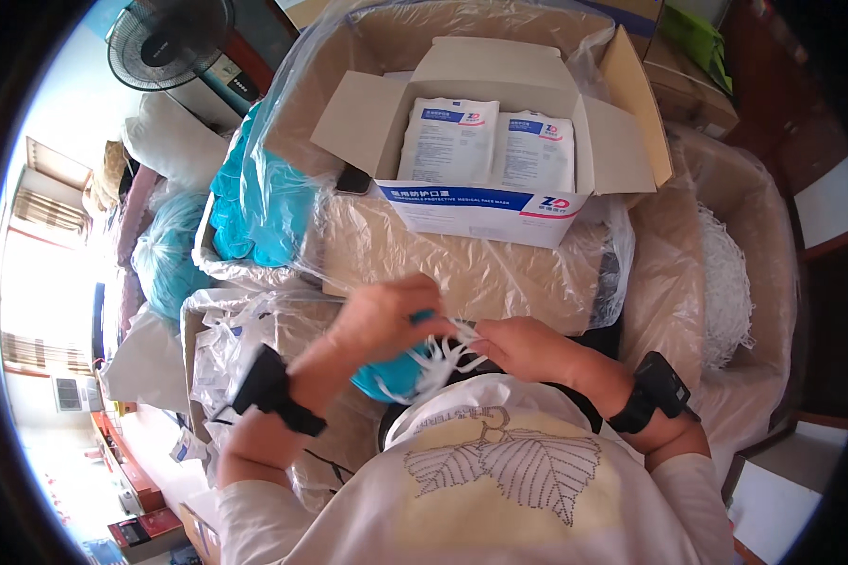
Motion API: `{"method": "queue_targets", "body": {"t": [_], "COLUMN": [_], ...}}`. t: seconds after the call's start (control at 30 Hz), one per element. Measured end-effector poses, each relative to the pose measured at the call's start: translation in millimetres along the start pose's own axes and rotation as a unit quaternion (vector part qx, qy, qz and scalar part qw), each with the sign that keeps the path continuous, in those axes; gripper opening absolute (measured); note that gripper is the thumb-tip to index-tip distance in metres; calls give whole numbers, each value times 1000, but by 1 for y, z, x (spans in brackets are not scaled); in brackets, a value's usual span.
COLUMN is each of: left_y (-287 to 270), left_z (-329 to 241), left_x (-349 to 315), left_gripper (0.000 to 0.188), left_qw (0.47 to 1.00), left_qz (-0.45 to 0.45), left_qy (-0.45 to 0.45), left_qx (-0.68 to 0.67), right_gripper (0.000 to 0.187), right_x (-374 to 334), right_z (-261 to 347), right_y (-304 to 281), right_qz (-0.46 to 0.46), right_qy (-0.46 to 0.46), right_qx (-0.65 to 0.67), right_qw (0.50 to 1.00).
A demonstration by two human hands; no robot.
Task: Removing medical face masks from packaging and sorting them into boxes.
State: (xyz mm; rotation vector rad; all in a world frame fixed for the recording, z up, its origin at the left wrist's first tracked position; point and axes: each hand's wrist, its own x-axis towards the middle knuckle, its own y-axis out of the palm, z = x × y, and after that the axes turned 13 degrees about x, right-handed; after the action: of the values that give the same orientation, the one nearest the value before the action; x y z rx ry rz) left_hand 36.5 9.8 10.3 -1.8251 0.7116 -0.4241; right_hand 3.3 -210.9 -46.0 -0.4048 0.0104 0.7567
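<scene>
My left hand [391,315] is bent over in front of my shirt, its fingers closed on a bit of teal mask. Across from it, my right hand [530,347] pinches a tangle of white ear loops [450,356]. Below my left hand, the teal face masks [389,379] sit at my lap, partly covered by the loops and hand. Just beyond both hands stands an open white and blue carton [485,215], flaps spread. Two white packets [449,141] with blue print stand upright inside it.
A plastic-lined cardboard box [636,104] surrounds the carton's back. Left of it, a container holds teal masks [264,202]; nearer, a box holds clear and white bags [231,353]. At right, a lined box holds white loops [725,292]. A fan [165,47] stands far left.
</scene>
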Motion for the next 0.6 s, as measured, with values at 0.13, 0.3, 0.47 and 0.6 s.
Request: {"method": "queue_targets", "body": {"t": [0.13,0.3,0.47,0.6], "left_y": [31,71,67,50], "left_z": [-31,-35,-25,-11], "left_x": [8,7,4,-5], "left_gripper": [68,65,32,28], "left_qw": [986,938,944,973], "left_qz": [81,68,149,167], "left_qy": [-2,-16,-39,78], "left_qx": [-148,-340,-292,-140], "right_gripper": [14,15,17,25], "right_x": [5,-4,-12,-8], "right_z": [13,7,0,23], "right_y": [-3,-3,-8,-25], "right_qz": [26,7,-14,151], "right_qy": [27,64,12,136], "right_qx": [-25,-26,-48,68], "right_qw": [999,998,999,977]}}
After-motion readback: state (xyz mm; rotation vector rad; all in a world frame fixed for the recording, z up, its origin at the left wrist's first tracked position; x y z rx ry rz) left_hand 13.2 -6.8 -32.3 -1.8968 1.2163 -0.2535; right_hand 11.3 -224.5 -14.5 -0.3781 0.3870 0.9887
